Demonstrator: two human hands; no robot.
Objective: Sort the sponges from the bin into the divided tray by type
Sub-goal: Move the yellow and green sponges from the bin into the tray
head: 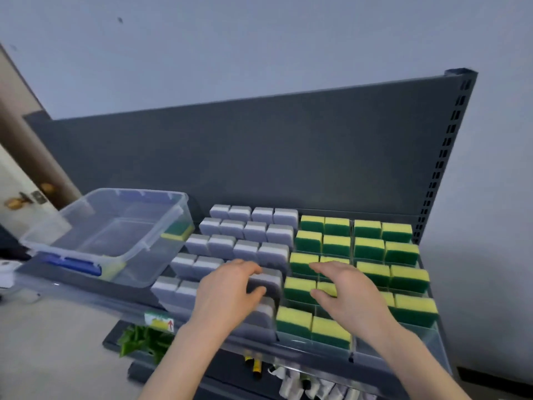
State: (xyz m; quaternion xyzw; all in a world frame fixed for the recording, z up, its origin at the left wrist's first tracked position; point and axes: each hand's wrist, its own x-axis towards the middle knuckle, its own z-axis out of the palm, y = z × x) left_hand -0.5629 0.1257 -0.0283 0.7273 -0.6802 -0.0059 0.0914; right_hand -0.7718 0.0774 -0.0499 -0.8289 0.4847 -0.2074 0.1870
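Observation:
A clear divided tray (pixel 427 339) on the shelf holds rows of upright grey-white sponges (pixel 245 226) on its left side and yellow-green sponges (pixel 369 249) on its right side. My left hand (pixel 227 295) grips a grey-white sponge (pixel 265 281) in the front rows, fingers over its top and thumb on its near face. My right hand (pixel 343 290) hovers with spread, slightly bent fingers over the yellow-green sponges, its fingertips touching a yellow top (pixel 328 287). The clear bin (pixel 115 238) stands at the left with a yellow-green sponge (pixel 177 230) against its far right wall.
A dark grey back panel (pixel 259 157) rises behind the shelf, with a slotted upright (pixel 444 157) at the right. A blue lid clip (pixel 75 265) hangs on the bin's front. Lower shelves hold green leaves (pixel 141 339) and small packets (pixel 305 385). A door (pixel 20 180) is at the far left.

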